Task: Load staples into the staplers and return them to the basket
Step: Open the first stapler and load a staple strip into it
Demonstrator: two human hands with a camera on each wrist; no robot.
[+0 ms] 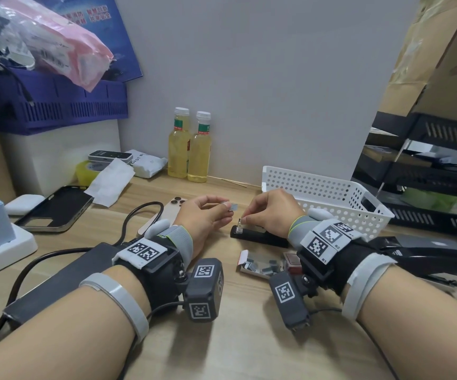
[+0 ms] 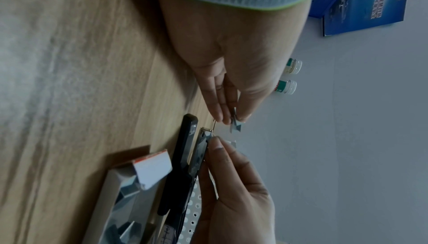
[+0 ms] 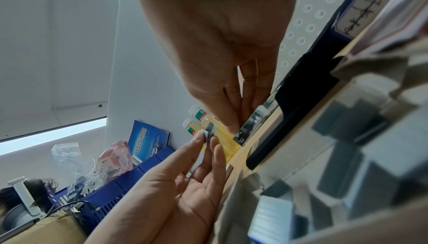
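Note:
A small black stapler (image 1: pixel 259 236) lies open on the wooden desk in front of the white perforated basket (image 1: pixel 329 187). My right hand (image 1: pixel 243 218) pinches the front end of its raised metal magazine (image 2: pixel 202 147), seen close in the right wrist view (image 3: pixel 251 126). Just left of it and slightly higher, my left hand (image 1: pixel 227 206) pinches a short strip of staples (image 1: pixel 233 207) between thumb and fingertips; the strip (image 2: pixel 236 127) hangs apart from the magazine. An open box of staples (image 1: pixel 260 266) lies near my right wrist. A larger black stapler (image 1: pixel 427 253) lies at the right.
Two bottles of yellow liquid (image 1: pixel 189 149) stand at the back wall. A phone (image 1: pixel 167 212), a black cable (image 1: pixel 128 220) and a phone case (image 1: pixel 54 209) lie to the left. A dark power pack (image 1: pixel 65 278) sits under my left forearm. Black shelves (image 1: pixel 427 165) stand at the right.

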